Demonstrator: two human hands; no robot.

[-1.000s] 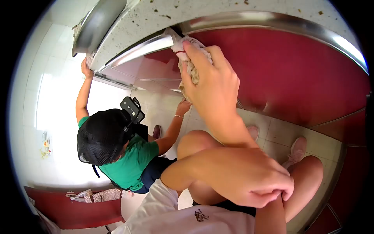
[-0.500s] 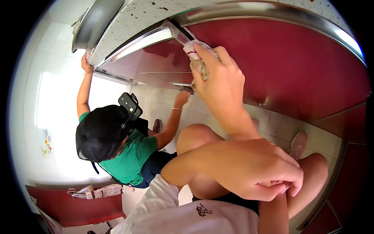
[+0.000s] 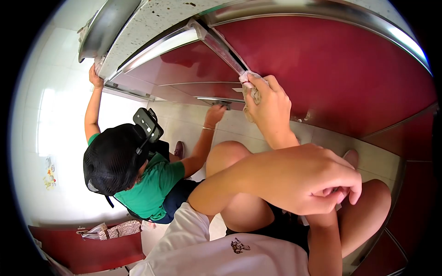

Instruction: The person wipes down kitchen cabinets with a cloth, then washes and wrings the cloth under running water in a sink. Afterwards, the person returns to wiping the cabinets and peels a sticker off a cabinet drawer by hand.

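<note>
My right hand (image 3: 270,105) is closed on a crumpled, whitish cloth (image 3: 256,94) with a dark red mark. The cloth presses on the metal edge strip (image 3: 225,53) between red cabinet fronts, near its lower end. My left arm crosses in front of my right arm. The left hand (image 3: 329,181) is loosely curled near my right arm, and nothing shows in its fingers. Beside the cloth is the large red cabinet door (image 3: 340,69).
To the left crouches a co-worker in a green shirt and black cap (image 3: 115,158), one hand (image 3: 95,78) at the counter edge and the other (image 3: 215,115) low by the cabinet. A metal basin (image 3: 108,30) sits on the speckled counter (image 3: 161,18). My knees are close below.
My right hand has slid the cloth down along the metal strip, uncovering more of it. My left hand stays nearly in place. The view has shifted slightly.
</note>
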